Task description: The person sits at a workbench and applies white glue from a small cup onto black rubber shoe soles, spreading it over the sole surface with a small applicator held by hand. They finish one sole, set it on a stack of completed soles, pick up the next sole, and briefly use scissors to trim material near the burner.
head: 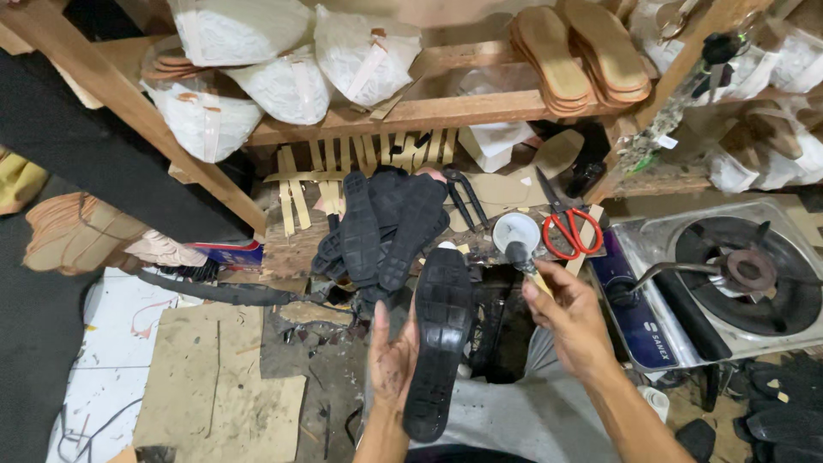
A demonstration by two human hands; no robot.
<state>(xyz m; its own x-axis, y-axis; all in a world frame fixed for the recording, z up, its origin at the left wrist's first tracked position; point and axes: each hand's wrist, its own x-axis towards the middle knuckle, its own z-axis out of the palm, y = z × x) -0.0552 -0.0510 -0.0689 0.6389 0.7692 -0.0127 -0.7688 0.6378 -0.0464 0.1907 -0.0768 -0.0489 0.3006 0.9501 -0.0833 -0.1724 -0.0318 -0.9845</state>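
Cluttered workshop corner, dim light. Wooden shelf across top, slanted wooden brace at left. White plastic bags and stacked tan insoles on shelf. Gas stove at right, red-handled scissors beside it. Cardboard sheets on dirty floor, black offcuts lower right.

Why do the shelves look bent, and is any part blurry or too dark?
Head view: the wide lens bows the wooden shelf toward the edges; the black sole in the left hand is sharp, the brush in the right hand slightly soft; the stove metal glints; the left edge sinks into shadow.
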